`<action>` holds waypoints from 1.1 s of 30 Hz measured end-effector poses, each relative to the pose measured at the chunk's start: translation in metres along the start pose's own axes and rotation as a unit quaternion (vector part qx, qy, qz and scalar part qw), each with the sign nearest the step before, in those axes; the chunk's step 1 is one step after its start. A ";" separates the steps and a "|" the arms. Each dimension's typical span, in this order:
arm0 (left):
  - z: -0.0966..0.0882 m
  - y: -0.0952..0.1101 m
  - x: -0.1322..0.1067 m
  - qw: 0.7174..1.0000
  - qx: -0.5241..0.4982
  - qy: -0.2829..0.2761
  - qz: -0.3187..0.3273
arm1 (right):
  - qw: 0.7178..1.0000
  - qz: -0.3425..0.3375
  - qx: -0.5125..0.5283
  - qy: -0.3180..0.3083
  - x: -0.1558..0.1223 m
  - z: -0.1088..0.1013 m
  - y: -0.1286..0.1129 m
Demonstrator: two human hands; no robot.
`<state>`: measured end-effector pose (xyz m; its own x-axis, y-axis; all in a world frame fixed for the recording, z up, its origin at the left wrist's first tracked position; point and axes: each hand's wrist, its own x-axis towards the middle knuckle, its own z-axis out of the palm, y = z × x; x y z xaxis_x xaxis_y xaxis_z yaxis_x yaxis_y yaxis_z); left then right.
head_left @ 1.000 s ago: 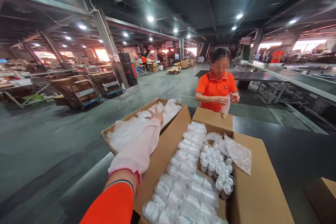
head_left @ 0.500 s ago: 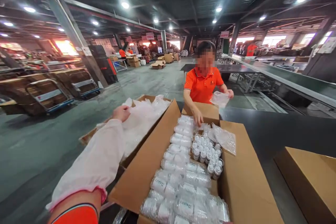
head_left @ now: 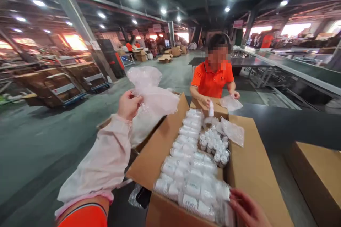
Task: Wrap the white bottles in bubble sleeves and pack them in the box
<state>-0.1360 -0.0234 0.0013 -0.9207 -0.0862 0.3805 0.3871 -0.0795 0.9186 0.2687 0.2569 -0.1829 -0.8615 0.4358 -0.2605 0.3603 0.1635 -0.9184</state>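
Observation:
My left hand (head_left: 129, 104), in a pale sleeve cover, is closed on a translucent bubble wrap bag (head_left: 160, 100) and holds it up at the left. Below it, more clear bags (head_left: 142, 127) lie in a shallow carton. At the lower right, my right hand (head_left: 247, 207) has its fingers stretched and apart, with the tips at a white bottle (head_left: 225, 190) in the open cardboard box (head_left: 162, 124). Rows of bubble-wrapped white bottles (head_left: 186, 152) fill the box's left and near side. Unwrapped white bottles (head_left: 214, 143) stand at its far right.
Across the box, a co-worker in an orange shirt (head_left: 213, 79) holds a white bottle (head_left: 211, 108) and a clear bag (head_left: 231, 103). Another bag (head_left: 233, 132) lies on the right flap. A second carton (head_left: 317, 173) stands at right; loaded trolleys (head_left: 64, 85) are at left.
My left hand has lifted a bag from the carton. My right hand has come into view at the box's near right. The co-worker's hand has risen from the box with a bottle.

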 end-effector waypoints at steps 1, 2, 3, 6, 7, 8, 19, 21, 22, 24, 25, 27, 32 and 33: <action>0.011 0.003 -0.020 0.998 -0.024 -0.055 -0.009 | 1.000 -0.006 0.017 0.014 -0.002 -0.003 -0.008; 0.022 0.005 -0.041 0.993 -0.020 -0.111 -0.019 | 0.999 -0.010 0.032 0.026 -0.004 -0.006 -0.015; 0.033 0.004 -0.063 0.985 -0.004 -0.171 -0.032 | 0.998 -0.017 0.046 0.043 -0.006 -0.009 -0.020; 0.073 -0.014 -0.137 0.922 0.068 -0.370 -0.089 | 0.991 -0.049 0.106 0.062 -0.013 -0.015 -0.029; 0.088 -0.025 -0.163 0.886 0.098 -0.439 -0.112 | 0.989 -0.060 0.128 0.052 -0.016 -0.015 -0.028; 0.103 -0.037 -0.188 0.852 0.142 -0.488 -0.127 | 0.987 -0.067 0.144 0.037 -0.020 -0.014 -0.025; 0.155 -0.118 -0.292 0.776 0.328 -0.537 -0.045 | 0.961 0.046 -0.131 0.241 -0.016 -0.041 0.051; 0.143 -0.118 -0.282 0.786 0.331 -0.520 -0.041 | 0.945 0.044 -0.194 0.258 -0.014 -0.055 0.057; 0.136 -0.118 -0.279 0.789 0.330 -0.517 -0.043 | 0.942 0.040 -0.213 0.258 -0.013 -0.059 0.058; 0.125 -0.118 -0.275 0.788 0.326 -0.520 -0.050 | 0.926 0.027 -0.249 0.282 -0.011 -0.061 0.055; 0.121 -0.119 -0.275 0.785 0.327 -0.523 -0.055 | 0.908 0.017 -0.275 0.315 -0.011 -0.058 0.052; 0.115 -0.122 -0.279 0.776 0.344 -0.524 -0.064 | 0.871 -0.022 -0.318 0.374 -0.011 -0.043 0.043; 0.115 -0.123 -0.296 0.799 0.363 -0.474 -0.076 | 0.924 -0.113 -0.283 0.233 -0.015 0.018 0.020; 0.115 -0.120 -0.300 0.823 0.344 -0.448 -0.062 | 0.929 -0.114 -0.282 0.212 -0.016 0.027 0.017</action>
<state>0.0879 0.1258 -0.2103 -0.7370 0.6714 -0.0777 0.4524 0.5755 0.6813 0.2793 0.2287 -0.2024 -0.7628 0.6232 0.1723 0.4192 0.6795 -0.6020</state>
